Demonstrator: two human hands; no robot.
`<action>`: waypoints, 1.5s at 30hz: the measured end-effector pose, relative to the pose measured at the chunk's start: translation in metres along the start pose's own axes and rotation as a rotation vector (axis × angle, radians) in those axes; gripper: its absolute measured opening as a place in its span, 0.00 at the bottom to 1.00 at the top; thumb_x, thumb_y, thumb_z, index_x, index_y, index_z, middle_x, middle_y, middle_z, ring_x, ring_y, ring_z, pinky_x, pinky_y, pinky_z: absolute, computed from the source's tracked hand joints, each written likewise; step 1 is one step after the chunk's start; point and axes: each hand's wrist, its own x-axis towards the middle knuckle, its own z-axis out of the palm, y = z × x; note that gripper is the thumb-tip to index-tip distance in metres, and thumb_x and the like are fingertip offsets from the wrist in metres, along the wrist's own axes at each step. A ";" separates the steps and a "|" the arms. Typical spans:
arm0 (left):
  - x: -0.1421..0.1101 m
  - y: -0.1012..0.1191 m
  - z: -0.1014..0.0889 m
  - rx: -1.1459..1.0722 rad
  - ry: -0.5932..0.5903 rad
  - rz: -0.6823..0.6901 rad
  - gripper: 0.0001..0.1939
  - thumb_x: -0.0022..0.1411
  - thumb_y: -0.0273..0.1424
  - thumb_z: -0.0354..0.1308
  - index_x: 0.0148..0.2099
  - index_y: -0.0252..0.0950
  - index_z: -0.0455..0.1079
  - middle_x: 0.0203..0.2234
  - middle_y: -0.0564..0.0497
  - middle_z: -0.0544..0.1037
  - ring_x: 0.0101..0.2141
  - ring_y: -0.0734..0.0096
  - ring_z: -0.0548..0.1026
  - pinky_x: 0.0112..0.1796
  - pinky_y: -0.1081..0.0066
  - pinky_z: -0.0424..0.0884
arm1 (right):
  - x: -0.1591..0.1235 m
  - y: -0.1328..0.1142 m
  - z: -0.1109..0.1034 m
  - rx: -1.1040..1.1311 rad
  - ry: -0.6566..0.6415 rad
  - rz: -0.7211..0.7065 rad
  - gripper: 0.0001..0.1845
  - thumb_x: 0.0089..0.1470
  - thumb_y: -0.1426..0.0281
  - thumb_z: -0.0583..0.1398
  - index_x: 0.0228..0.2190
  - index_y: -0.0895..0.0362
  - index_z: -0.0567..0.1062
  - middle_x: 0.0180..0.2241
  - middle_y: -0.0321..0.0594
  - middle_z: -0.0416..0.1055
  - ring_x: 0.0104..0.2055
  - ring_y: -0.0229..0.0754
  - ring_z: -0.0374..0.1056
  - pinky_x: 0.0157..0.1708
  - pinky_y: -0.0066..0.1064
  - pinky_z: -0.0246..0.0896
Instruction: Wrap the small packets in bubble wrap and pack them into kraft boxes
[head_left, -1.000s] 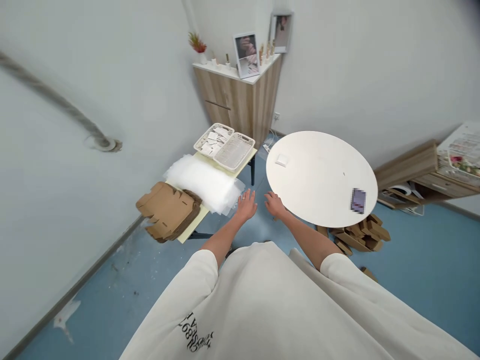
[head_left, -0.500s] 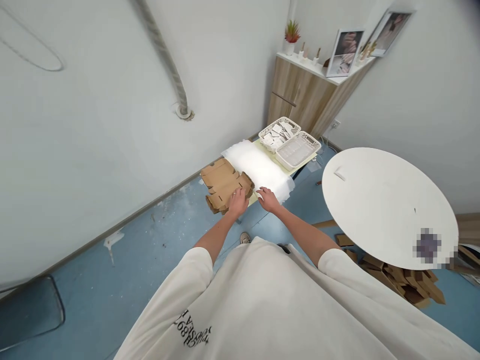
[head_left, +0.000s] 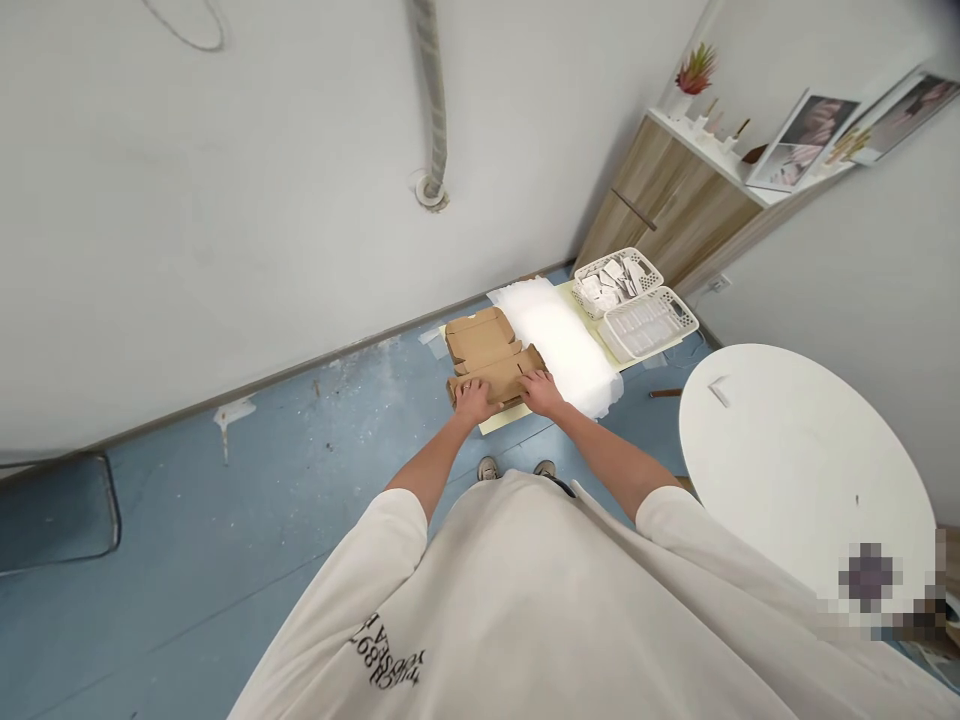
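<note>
An unfolded brown cardboard box lies on a low pale-yellow table, its far panel flat and its near side slightly raised. My left hand has its fingers curled over the near left edge of the cardboard. At the near right end, my right hand grips the flap with bent fingers. My thumbs are partly hidden. Just right of the cardboard lies a stack of white translucent packing sheets.
Two white baskets stand at the table's far end, one basket with small white pieces, the other with clear pieces. A round white table is at right, a wooden cabinet behind. A dark chair sits far left.
My view has swung left and closer to the low table. Both hands, first held empty in the air, have come onto the cardboard box and taken hold of its near side, which is now raised.
</note>
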 end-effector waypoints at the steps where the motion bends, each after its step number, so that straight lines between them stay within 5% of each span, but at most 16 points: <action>1: 0.002 -0.001 0.000 -0.013 -0.003 -0.004 0.29 0.64 0.54 0.53 0.59 0.41 0.67 0.62 0.40 0.66 0.64 0.49 0.59 0.64 0.50 0.47 | 0.003 0.002 0.000 -0.015 -0.014 -0.004 0.24 0.62 0.71 0.55 0.58 0.55 0.71 0.60 0.48 0.68 0.60 0.54 0.59 0.60 0.45 0.48; 9: 0.003 -0.006 -0.003 -0.050 0.009 0.005 0.20 0.72 0.42 0.45 0.57 0.42 0.72 0.63 0.44 0.67 0.64 0.54 0.61 0.64 0.49 0.51 | 0.020 0.011 -0.003 -0.142 -0.073 -0.064 0.19 0.65 0.69 0.52 0.51 0.58 0.77 0.51 0.49 0.75 0.56 0.53 0.64 0.60 0.44 0.45; 21: 0.001 -0.008 -0.004 -0.019 -0.010 0.034 0.24 0.70 0.47 0.46 0.60 0.42 0.70 0.67 0.45 0.61 0.68 0.52 0.55 0.65 0.48 0.50 | 0.022 0.006 -0.017 -0.115 -0.125 -0.093 0.23 0.67 0.54 0.52 0.46 0.56 0.80 0.48 0.49 0.76 0.54 0.53 0.66 0.59 0.43 0.46; 34: -0.001 -0.008 -0.006 0.007 -0.042 0.065 0.24 0.70 0.43 0.47 0.62 0.41 0.67 0.69 0.44 0.59 0.68 0.52 0.52 0.65 0.49 0.50 | 0.023 0.002 -0.010 -0.118 -0.139 -0.013 0.24 0.70 0.60 0.46 0.48 0.55 0.79 0.50 0.49 0.76 0.55 0.52 0.66 0.59 0.43 0.46; 38: -0.005 -0.007 -0.004 0.061 -0.018 0.088 0.25 0.68 0.34 0.50 0.65 0.43 0.65 0.69 0.45 0.58 0.68 0.53 0.53 0.65 0.49 0.50 | 0.021 -0.001 -0.009 -0.144 -0.139 -0.047 0.25 0.67 0.55 0.51 0.50 0.57 0.78 0.52 0.51 0.74 0.57 0.55 0.64 0.60 0.45 0.44; 45: -0.021 0.002 -0.012 0.104 0.024 0.152 0.21 0.72 0.29 0.42 0.60 0.48 0.70 0.63 0.46 0.67 0.65 0.52 0.58 0.64 0.39 0.47 | 0.018 -0.004 -0.013 -0.209 -0.105 -0.061 0.21 0.62 0.69 0.53 0.53 0.61 0.75 0.54 0.56 0.71 0.55 0.57 0.63 0.58 0.46 0.46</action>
